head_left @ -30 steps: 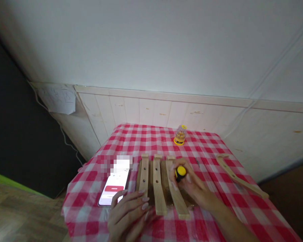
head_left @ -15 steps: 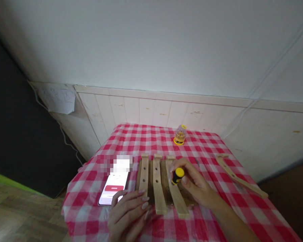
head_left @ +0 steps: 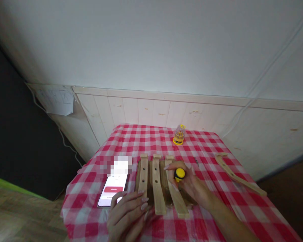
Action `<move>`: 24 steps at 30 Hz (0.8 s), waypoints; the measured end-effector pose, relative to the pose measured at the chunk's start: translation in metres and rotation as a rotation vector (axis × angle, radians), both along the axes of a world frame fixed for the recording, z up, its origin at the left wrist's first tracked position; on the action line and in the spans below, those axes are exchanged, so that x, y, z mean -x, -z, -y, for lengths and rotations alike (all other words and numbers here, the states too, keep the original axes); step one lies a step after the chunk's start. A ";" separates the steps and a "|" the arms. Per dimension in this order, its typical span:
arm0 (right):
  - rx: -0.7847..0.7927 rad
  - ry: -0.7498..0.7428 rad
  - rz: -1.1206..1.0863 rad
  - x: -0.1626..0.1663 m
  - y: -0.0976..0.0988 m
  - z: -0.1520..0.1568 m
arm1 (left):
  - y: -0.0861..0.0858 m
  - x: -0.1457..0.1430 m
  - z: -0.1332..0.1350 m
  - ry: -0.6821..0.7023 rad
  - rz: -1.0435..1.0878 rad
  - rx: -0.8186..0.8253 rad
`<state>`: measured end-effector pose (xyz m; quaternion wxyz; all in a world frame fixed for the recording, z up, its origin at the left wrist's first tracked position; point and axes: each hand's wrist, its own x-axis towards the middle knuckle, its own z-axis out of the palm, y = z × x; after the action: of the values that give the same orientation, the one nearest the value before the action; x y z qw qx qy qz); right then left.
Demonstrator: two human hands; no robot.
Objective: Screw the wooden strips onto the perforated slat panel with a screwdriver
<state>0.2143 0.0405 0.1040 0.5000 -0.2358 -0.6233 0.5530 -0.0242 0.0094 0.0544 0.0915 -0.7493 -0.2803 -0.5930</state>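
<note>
My right hand (head_left: 186,178) is closed round a short screwdriver (head_left: 179,174) with a yellow cap and black grip, held upright over the right-hand wooden slat. Its tip is hidden. Three pale curved slats lie side by side on a brown wooden board (head_left: 162,168): the left slat (head_left: 143,174), the middle slat (head_left: 156,183) and the right slat (head_left: 178,201). Dark screws show in the left and middle ones. My left hand (head_left: 127,213) lies with fingers stretched out over the lower end of the left slat, its thumb partly hidden.
Beside my left hand lies a lit phone (head_left: 113,190). A clear-domed bit holder (head_left: 179,135) with a yellow base stands at the back. Another curved slat (head_left: 238,176) lies on the right of the checked tablecloth (head_left: 141,141). A small thin metal piece (head_left: 196,161) is behind my right hand.
My right hand has turned round the screwdriver handle, its fingers now curled differently, with the index finger reaching further left. My left hand stays where it was. The view has shifted slightly.
</note>
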 end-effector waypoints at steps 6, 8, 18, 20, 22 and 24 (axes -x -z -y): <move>-0.069 0.059 0.049 -0.006 0.003 -0.003 | 0.001 -0.001 0.001 -0.010 0.006 0.008; -0.144 0.083 0.106 -0.009 0.000 -0.003 | 0.002 -0.001 0.001 -0.003 0.017 0.011; -0.261 0.086 0.146 -0.012 -0.014 -0.003 | 0.001 -0.001 0.000 0.010 0.011 -0.001; -0.213 0.016 0.078 -0.010 -0.012 -0.003 | 0.000 -0.001 0.000 0.014 0.022 -0.003; -0.149 -0.044 0.025 -0.009 -0.009 -0.002 | 0.000 -0.001 0.000 0.012 0.018 0.000; -0.107 -0.035 0.009 -0.008 -0.007 -0.001 | 0.002 -0.001 0.000 0.007 0.017 0.005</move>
<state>0.2218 0.0411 0.1113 0.4994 -0.2002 -0.6583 0.5264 -0.0236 0.0090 0.0524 0.0850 -0.7454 -0.2800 -0.5989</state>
